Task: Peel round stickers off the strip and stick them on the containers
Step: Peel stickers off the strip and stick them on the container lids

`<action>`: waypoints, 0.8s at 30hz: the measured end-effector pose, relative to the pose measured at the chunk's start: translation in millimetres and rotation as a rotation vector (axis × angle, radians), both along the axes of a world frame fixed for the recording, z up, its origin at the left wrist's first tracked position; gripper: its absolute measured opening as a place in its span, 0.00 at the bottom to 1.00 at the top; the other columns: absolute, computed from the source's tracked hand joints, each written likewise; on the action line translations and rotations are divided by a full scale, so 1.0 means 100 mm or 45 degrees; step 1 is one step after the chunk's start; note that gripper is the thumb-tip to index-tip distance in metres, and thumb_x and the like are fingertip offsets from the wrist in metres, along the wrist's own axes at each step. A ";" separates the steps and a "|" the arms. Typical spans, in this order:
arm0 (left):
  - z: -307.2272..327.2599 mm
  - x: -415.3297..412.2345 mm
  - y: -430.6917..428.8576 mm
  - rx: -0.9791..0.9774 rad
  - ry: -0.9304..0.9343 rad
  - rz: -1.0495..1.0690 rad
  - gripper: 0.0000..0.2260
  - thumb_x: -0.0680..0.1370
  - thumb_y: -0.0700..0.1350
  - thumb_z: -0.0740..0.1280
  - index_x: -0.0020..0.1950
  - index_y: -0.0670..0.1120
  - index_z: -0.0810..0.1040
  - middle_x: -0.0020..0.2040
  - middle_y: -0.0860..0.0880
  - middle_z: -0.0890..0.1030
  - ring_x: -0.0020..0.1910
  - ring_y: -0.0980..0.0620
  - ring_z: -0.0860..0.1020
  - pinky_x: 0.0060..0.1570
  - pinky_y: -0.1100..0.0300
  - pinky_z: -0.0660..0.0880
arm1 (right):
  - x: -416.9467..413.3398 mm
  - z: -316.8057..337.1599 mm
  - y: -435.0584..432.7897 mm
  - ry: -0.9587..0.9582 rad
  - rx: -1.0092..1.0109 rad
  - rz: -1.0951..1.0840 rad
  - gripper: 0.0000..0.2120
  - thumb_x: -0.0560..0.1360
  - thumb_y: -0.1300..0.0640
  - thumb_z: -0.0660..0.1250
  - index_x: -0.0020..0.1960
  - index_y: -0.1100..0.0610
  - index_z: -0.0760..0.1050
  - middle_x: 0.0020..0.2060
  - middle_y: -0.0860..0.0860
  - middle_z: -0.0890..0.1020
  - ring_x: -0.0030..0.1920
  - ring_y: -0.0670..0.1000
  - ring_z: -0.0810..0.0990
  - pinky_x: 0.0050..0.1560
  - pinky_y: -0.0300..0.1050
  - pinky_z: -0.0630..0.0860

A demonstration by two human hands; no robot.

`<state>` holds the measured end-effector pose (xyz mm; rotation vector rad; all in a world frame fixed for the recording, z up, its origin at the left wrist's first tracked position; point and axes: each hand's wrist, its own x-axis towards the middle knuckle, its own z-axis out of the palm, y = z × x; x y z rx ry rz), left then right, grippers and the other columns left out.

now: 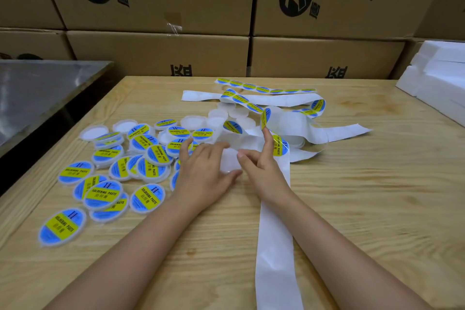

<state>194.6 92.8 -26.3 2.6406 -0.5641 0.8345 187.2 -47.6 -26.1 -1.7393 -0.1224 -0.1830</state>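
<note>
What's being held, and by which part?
A sticker, stuck by its lower edge to a raised fingertip of the right hand; the left hand lies flat, gripping nothing.

Backing strip [275, 246] is plain white. It comes up flat from the bottom edge, passes under the right hand [261, 171], then loops and twists into a tangle past the fingertips. Stickers [241, 99] are round, blue with a yellow band reading SOLDERING PASTE. A peeled sticker [264, 118] stands on edge right at the right index fingertip. Labelled containers [105, 194], flat, round and clear, are piled left of the left hand [203, 173] fingers. The bare containers [217, 114] sit just beyond them.
</note>
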 end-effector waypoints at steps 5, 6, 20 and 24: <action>0.08 -0.05 -0.08 -0.361 0.013 -0.217 0.28 0.67 0.50 0.75 0.61 0.36 0.74 0.56 0.43 0.79 0.52 0.43 0.79 0.54 0.60 0.67 | 0.03 0.03 -0.03 -0.039 0.215 -0.060 0.39 0.76 0.68 0.64 0.76 0.49 0.45 0.44 0.50 0.80 0.39 0.47 0.80 0.44 0.45 0.79; 0.08 -0.05 -0.09 -0.449 0.089 -0.246 0.29 0.67 0.47 0.76 0.64 0.38 0.72 0.58 0.44 0.78 0.54 0.45 0.77 0.54 0.64 0.67 | 0.04 0.03 -0.06 -0.042 0.265 -0.050 0.38 0.75 0.69 0.63 0.76 0.50 0.46 0.42 0.49 0.80 0.37 0.46 0.79 0.42 0.44 0.79; 0.14 -0.07 -0.11 -1.358 0.685 -0.491 0.27 0.76 0.28 0.61 0.64 0.57 0.65 0.50 0.51 0.82 0.49 0.58 0.80 0.49 0.66 0.74 | 0.00 0.13 -0.14 -0.047 0.385 -0.018 0.29 0.75 0.69 0.64 0.72 0.53 0.60 0.33 0.49 0.77 0.26 0.43 0.73 0.27 0.34 0.68; 0.15 -0.02 -0.12 -1.593 0.730 -0.301 0.17 0.77 0.36 0.65 0.65 0.48 0.70 0.46 0.52 0.83 0.43 0.58 0.81 0.44 0.62 0.79 | -0.02 0.16 -0.12 -0.066 0.460 -0.024 0.31 0.75 0.68 0.65 0.72 0.50 0.56 0.34 0.49 0.78 0.24 0.48 0.74 0.24 0.40 0.72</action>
